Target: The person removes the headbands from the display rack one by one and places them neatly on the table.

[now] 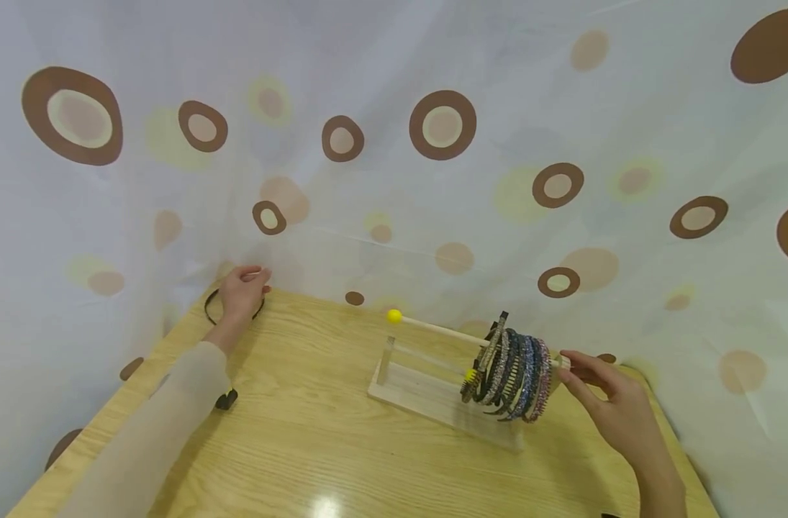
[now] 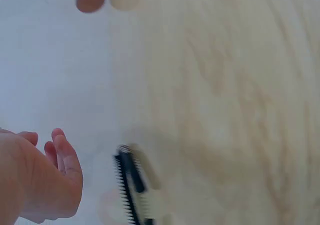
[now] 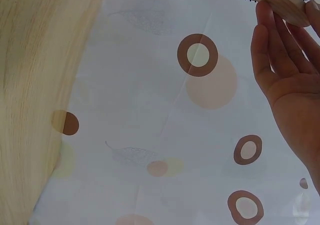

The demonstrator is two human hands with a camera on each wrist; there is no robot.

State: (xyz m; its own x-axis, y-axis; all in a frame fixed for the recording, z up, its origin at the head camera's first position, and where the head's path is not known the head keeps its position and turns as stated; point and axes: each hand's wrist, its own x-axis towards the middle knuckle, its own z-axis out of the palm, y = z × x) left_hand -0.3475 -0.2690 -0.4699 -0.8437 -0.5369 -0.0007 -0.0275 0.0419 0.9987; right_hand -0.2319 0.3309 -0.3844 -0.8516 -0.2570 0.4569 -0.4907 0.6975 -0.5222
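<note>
My left hand (image 1: 241, 296) is at the table's far left corner, fingers loosely bent. A thin black headband (image 1: 209, 308) lies behind and around it. In the left wrist view this headband (image 2: 131, 185) shows small teeth along its edge and is apart from the fingers (image 2: 67, 155). On the right, my right hand (image 1: 617, 406) pinches the right end of a wooden headband stand (image 1: 409, 392). Several glittery headbands (image 1: 513, 374) hang bunched at that end. From the right wrist, fingertips are seen against the stand's wooden upright (image 3: 280, 2).
A yellow ball (image 1: 394, 316) caps the upper rod's left end; another yellow ball (image 1: 470, 375) sits lower among the headbands. Beside the left forearm lies a small black item (image 1: 227, 399). A spotted white sheet (image 1: 394, 187) rises behind the wooden table (image 1: 290, 446).
</note>
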